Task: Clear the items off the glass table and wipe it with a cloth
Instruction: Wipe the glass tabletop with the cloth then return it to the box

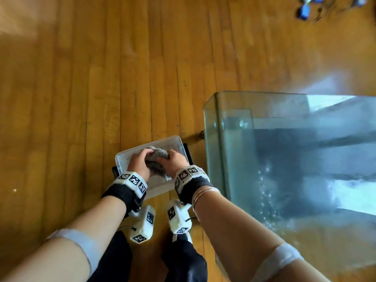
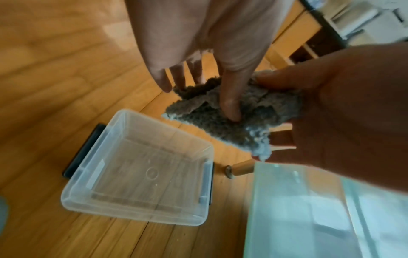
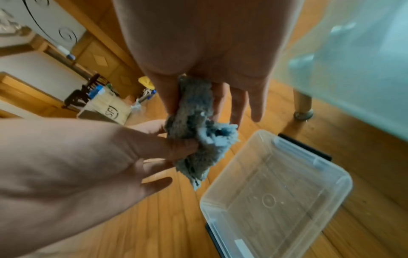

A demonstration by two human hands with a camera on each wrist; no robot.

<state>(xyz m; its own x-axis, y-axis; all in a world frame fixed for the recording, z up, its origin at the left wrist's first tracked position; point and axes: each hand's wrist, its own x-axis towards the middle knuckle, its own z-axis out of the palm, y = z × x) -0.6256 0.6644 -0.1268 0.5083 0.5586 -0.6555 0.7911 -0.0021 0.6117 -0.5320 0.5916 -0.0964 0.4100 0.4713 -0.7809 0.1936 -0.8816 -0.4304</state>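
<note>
Both grips, left hand (image 1: 140,164) and right hand (image 1: 175,163), are clenching the bunched grey fluffy cloth (image 1: 157,160) over the clear plastic tub (image 1: 124,159), the glass tabletop (image 1: 305,143) lying to their right.

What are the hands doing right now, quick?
Left hand: closed, gripping the grey cloth above the plastic box.
Right hand: closed, gripping the same cloth.

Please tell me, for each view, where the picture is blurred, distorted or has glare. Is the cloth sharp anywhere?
Head view: wide-angle bending of the floor boards; pale glare on the glass table; far objects at top right smeared. Left wrist view: the cloth is fairly sharp, the right hand large and soft. Right wrist view: the left hand looms blurred; the plastic box is slightly soft.
</note>
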